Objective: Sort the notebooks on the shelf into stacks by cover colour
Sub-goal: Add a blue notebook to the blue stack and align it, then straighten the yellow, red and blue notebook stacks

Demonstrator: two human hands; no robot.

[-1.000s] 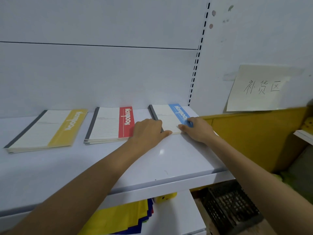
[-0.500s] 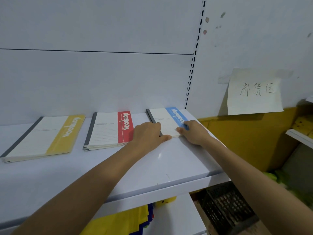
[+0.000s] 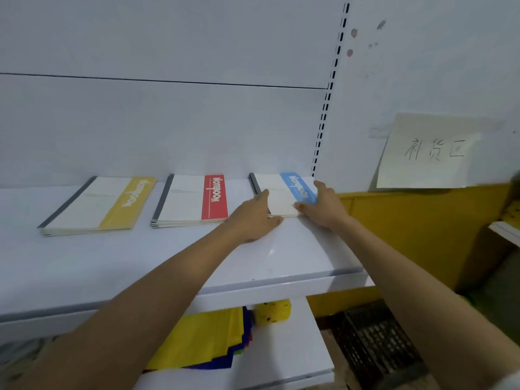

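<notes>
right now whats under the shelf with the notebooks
A lower shelf holding a fanned pile of yellow and blue sheets and a small yellow block. The upper shelf and left arm hide the rest.

Three white-covered notebook stacks with grey spines: yellow-band stack, red-band stack, blue-band stack, each band lettered white. White shelf; lower sheets yellow over blue, crate black mesh, side panel yellow.

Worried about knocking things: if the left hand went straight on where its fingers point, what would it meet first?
The stack of white notebooks with blue bands; the left hand seems to touch its near left corner.
</notes>
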